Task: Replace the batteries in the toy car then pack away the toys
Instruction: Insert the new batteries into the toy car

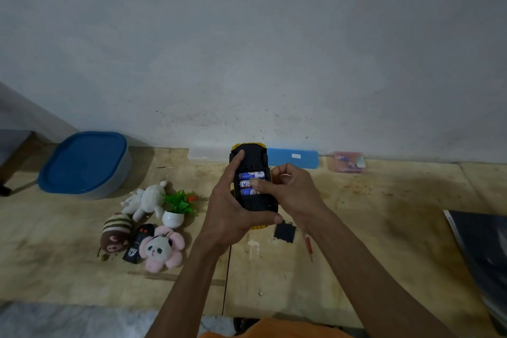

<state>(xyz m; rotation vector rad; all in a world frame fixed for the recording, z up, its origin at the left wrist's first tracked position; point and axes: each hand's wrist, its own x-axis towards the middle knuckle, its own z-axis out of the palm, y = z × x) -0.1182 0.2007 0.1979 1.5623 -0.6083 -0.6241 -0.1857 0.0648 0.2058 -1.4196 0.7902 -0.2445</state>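
I hold the yellow toy car (251, 156) upside down above the wooden table, its black underside toward me. My left hand (230, 208) wraps the car from the left and below. Three blue batteries (251, 183) lie side by side in the open compartment. My right hand (290, 192) is at the car's right side, its thumb pressing on the middle battery. The black battery cover (284, 232) lies on the table just under the car, and a red screwdriver (309, 247) lies to its right.
Plush toys (148, 200), a small potted plant (178, 207) and a black remote (138, 243) sit at the left. A blue-lidded container (85, 163) stands far left. A blue lid (292, 158) and a pink box (348, 162) rest by the wall. A dark sheet (482, 250) lies right.
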